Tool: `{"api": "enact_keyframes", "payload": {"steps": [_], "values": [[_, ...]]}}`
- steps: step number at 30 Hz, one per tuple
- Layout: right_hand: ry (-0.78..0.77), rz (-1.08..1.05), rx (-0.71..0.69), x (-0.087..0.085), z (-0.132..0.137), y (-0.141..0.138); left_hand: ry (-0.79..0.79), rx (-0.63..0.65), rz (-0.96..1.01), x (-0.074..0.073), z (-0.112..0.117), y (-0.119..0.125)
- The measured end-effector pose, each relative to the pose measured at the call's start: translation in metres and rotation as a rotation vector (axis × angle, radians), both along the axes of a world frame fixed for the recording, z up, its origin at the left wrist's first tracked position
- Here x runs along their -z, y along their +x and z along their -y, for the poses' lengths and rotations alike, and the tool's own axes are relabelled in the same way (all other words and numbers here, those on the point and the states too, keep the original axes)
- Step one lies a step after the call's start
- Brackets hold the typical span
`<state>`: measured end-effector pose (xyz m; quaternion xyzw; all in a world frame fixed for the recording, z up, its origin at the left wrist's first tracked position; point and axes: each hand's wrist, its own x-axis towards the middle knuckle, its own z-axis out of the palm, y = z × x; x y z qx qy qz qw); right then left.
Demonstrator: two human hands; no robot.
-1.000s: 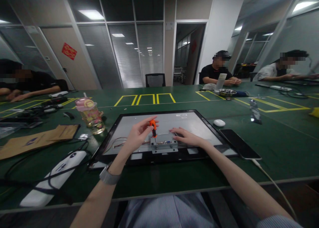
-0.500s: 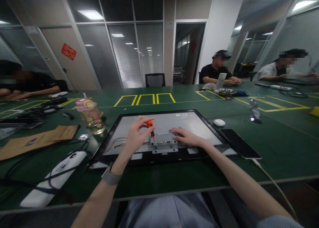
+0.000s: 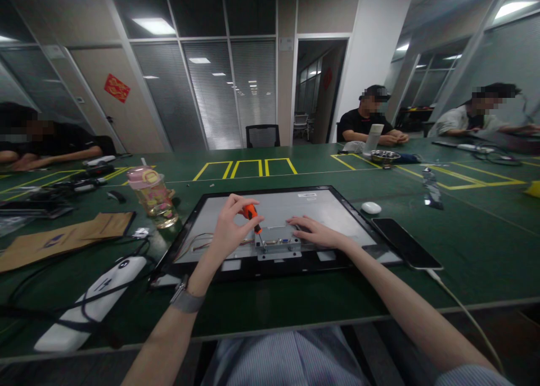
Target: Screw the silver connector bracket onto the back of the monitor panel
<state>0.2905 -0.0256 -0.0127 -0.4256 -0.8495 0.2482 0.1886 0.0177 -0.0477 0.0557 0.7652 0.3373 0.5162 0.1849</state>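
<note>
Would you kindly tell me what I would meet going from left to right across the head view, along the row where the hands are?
Pink-lidded bottle → left hand → orange screwdriver → right hand → small white oval object → black phone.

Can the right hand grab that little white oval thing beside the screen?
Probably yes. The right hand rests empty on the grey monitor panel, and only the panel's black rim lies between it and the small white oval object.

No text is legible; the red door sign is blurred.
</note>
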Motion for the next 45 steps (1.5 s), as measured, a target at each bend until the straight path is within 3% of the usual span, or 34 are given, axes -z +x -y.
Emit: {"api": "enact_keyframes", "payload": {"steps": [6, 12, 18, 24, 26, 31, 33, 36, 38, 43, 45], "values": [[-0.022, -0.006, 0.003, -0.001, 0.001, 0.000, -0.155, 0.294, 0.077, 0.000, 0.001, -0.002], [-0.005, 0.000, 0.003, -0.001, 0.000, -0.001, -0.014, 0.067, 0.021, 0.005, -0.001, 0.003], [-0.001, -0.004, 0.003, -0.002, 0.002, -0.001, -0.082, 0.280, 0.030, 0.002, 0.001, 0.001], [-0.011, -0.004, 0.004, 0.000, 0.000, 0.000, -0.002, 0.069, 0.011, 0.004, -0.001, 0.002], [-0.006, -0.003, 0.002, 0.001, -0.001, 0.000, -0.034, 0.119, 0.029, 0.004, -0.001, 0.001], [-0.018, -0.009, 0.000, -0.001, 0.001, -0.001, -0.279, 0.421, 0.076, 0.004, 0.001, 0.000], [-0.022, -0.011, 0.005, -0.003, 0.002, -0.001, -0.289, 0.381, 0.078, 0.005, 0.000, 0.001], [-0.026, -0.009, 0.016, -0.003, 0.002, -0.001, -0.193, 0.224, 0.072, 0.008, -0.002, 0.003], [-0.025, -0.007, 0.015, -0.003, 0.002, 0.000, -0.148, 0.189, 0.061, 0.008, -0.003, 0.003], [-0.009, -0.004, 0.012, -0.001, 0.001, -0.001, -0.242, 0.357, 0.031, 0.004, -0.001, 0.000], [-0.014, -0.009, 0.016, -0.001, 0.001, -0.001, -0.255, 0.360, 0.030, 0.005, -0.001, 0.000]]}}
